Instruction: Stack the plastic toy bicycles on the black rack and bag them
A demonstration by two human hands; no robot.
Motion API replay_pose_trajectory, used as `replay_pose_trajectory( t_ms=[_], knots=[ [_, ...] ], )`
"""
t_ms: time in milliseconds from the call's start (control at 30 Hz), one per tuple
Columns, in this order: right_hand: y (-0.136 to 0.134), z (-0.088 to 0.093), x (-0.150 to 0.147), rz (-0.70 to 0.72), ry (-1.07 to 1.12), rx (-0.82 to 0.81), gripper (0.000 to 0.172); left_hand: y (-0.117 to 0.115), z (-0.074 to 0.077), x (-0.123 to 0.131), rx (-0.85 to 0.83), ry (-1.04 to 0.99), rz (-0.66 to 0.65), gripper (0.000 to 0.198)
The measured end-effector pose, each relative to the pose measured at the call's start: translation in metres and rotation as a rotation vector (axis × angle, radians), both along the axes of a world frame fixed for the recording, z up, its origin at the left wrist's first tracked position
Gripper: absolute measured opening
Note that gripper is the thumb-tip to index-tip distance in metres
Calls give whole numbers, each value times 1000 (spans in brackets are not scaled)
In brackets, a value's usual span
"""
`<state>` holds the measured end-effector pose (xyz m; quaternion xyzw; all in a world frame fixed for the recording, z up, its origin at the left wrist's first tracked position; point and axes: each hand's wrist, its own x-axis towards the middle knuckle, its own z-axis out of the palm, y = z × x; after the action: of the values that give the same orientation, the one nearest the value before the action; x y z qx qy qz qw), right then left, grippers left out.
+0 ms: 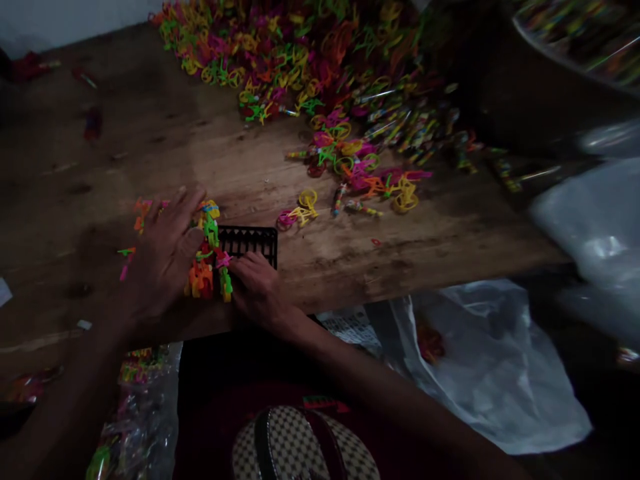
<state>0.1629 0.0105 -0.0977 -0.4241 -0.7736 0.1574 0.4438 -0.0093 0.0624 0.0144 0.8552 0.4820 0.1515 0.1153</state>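
Observation:
My left hand [170, 243] lies flat with its fingers stretched out, its thumb beside a cluster of small bright plastic toy pieces [201, 279] in orange, red, green and yellow. Some pieces are partly hidden under it. My right hand [257, 287] has its fingers curled, the tips closed at a small pink plastic toy piece [223, 259], above a green and yellow one [227, 285]. Behind its knuckles is a black slatted frame [249, 233] that looks like an abacus; the hand covers its near side.
A large heap of colourful plastic toy bicycles [280, 47] covers the back of the wooden table [320, 267]. Patterned tubes [405, 127] lie at its right. One yellow and pink toy bicycle [305, 210] lies nearer. A clear plastic bag [490, 360] hangs below the front edge.

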Motion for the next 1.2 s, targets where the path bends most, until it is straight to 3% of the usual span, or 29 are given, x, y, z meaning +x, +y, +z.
replay_pose_trajectory(
  t_ms=[100, 233, 400, 700, 833, 967, 1067, 1200],
  knots=[
    [-1, -2, 0, 5, 46, 32, 23, -3, 2, -2, 14, 19, -67, 66],
    [-2, -5, 0, 38, 30, 0, 28, -8, 1, 9, 130, 185, -97, 99],
    [-4, -2, 0, 24, -51, -66, 26, -10, 3, 22, 55, 300, -49, 82],
    [-1, 5, -3, 1, -245, -96, 29, -10, 0, 27, 44, 346, 22, 79],
    [3, 7, 3, 76, -159, -136, 22, -9, 0, 23, 91, 343, 10, 81],
    [6, 20, 12, 115, 141, -276, 16, -7, -2, 19, 95, 310, -6, 94],
    [14, 35, 16, 62, 358, -505, 22, -8, -2, 19, 95, 318, -16, 100],
    [34, 49, 15, 204, 458, -805, 27, -9, 0, 20, 125, 339, -30, 95]
  ],
)
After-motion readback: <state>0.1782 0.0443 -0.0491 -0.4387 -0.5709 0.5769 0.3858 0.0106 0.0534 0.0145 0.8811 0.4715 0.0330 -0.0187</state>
